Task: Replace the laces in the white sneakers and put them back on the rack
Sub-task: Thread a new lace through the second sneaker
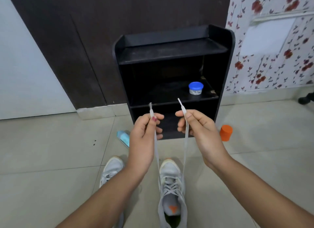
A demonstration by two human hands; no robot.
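Two lace [156, 148] ends pinched, one per hand: left hand [144, 134], right hand [200, 131]. Soft, limp, light; best held near the stiff tips.

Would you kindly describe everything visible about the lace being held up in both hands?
The lace is flat and pale grey-white. It looks like woven fabric, with a stiff, narrow tip at each end. Its middle is criss-crossed through the eyelets of the sneaker on the person's right, and two fairly straight strands rise from there. The left hand pinches one strand just below its tip and the right hand pinches the other. Both tips poke up above the fingers.
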